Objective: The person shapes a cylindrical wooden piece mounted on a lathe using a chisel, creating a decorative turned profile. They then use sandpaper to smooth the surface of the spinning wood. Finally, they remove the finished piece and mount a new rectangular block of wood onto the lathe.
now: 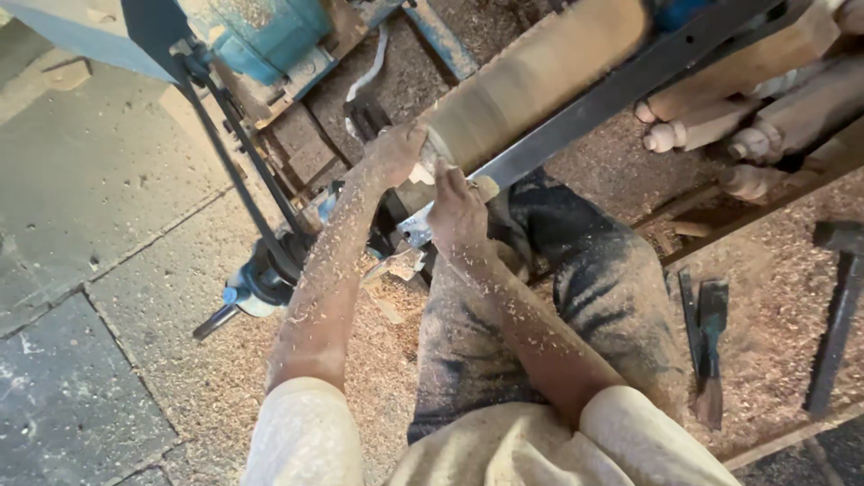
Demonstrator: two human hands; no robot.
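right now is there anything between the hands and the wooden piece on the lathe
Nothing visible. The left hand and right hand are both already at the near end of the wooden cylinder. The metal tool rest bar runs alongside it, not between.

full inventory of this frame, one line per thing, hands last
wood cylinder: 1, tan, on the lathe, top centre
tool rest bar: 1, dark metal, running along the cylinder
motor: 1, blue, top left
drive belt: 1, black, from motor down to pulley
turned spindles: several, pale wood, stacked top right
chisels: 2, dark metal, on the sawdust at right
hammer: 1, dark, far right
sawdust: tan, covering the ground
stone floor: grey slabs, left
left hand: at the cylinder's near end
right hand: below the cylinder end, on a pale tool handle; grip partly hidden
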